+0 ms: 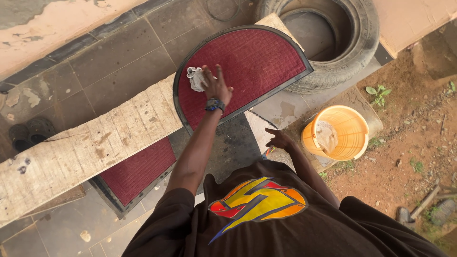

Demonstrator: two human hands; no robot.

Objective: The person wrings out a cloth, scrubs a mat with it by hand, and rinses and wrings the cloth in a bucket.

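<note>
Ribbed matt red mat point(252, 62) (rubber rim); rough wood plank point(90, 143); glossy plastic bucket point(354, 124).

An old tyre point(333, 43) lies beyond an orange bucket point(339, 133); dark sandals point(28, 133) sit far left

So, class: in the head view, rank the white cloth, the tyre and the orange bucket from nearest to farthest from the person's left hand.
1. White cloth: under the left hand, on the red half-round mat.
2. Tyre: up and to the right, past the mat's edge.
3. Orange bucket: lower right, on the ground beside the right hand.
</note>
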